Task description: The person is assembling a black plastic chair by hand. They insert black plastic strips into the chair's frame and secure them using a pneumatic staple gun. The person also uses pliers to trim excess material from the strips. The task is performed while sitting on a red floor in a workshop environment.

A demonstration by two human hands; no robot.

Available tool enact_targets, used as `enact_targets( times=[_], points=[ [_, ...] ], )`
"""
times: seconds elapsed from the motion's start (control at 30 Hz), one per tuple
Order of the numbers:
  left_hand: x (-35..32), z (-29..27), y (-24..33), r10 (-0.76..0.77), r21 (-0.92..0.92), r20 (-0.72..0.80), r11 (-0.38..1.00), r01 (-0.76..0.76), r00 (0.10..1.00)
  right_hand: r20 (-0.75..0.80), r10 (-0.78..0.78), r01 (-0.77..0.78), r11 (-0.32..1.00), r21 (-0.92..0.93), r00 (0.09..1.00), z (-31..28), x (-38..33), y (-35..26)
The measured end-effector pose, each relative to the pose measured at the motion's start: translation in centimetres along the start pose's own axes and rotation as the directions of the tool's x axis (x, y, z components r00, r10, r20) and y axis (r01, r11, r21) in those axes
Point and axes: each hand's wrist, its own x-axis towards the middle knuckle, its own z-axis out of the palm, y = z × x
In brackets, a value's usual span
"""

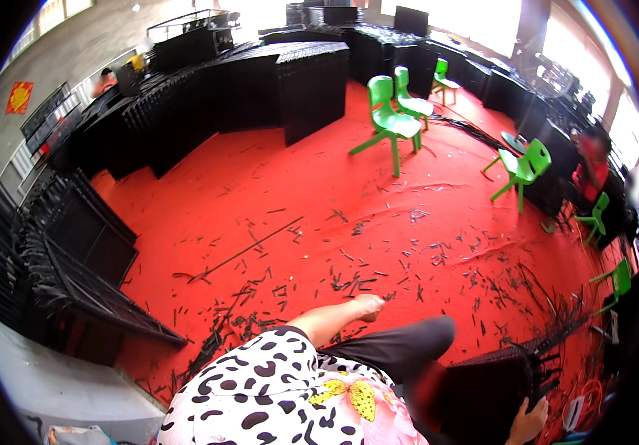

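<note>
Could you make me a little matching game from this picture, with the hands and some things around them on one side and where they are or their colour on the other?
1. Left hand
2. Right hand
3. Chairs
4. Floor covering

A. Green
B. At lower right, by the edge of a black panel
C. Red, littered with dark scraps
D. Near the picture's middle, left of the dark-trousered knee

Right pairs: 1-D, 2-B, 3-A, 4-C

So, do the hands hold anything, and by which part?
Right hand is at the edge of the black panel; a grip cannot be told. Left hand: nothing visible.
</note>
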Motion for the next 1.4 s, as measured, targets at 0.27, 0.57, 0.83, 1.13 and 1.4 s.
enact_targets(
  times=[0.27, 0.57, 0.83, 1.13, 1.4],
  points=[
    [-3.0, 4.6, -7.4, 0.123, 0.055, -0.032, 0.991, -0.121, 0.992, 0.059, 0.071, -0.077, 0.99, 0.118, 0.996, 2.0, -0.7, 0.2],
    [-3.4, 3.7, -8.2, -0.093, 0.038, 0.201, 0.995, 0.087, 0.975, 0.01, 0.038, -0.039, 0.976, 0.214, 0.999, 2.8, 0.2, -0.3],
    [-2.1, -1.4, -1.2, -0.175, 0.188, 0.247, 0.974, 0.13, 0.953, 0.0, 0.031, -0.03, 0.964, 0.265, 1.0, 1.0, -0.1, 0.3],
    [3.5, -3.4, 0.3, 0.003, 0.162, 0.059, 0.987, -0.013, 0.998, 0.056, 0.059, -0.079, 0.869, 0.489, 0.997, 1.1, 1.1, 1.6],
    [4.1, -9.0, 12.9, 0.431, 0.249, 0.082, 0.864, -0.437, 0.899, 0.118, -0.021, -0.055, 0.798, 0.6, 0.993, 0.1, 3.5, -0.8]
  ],
)
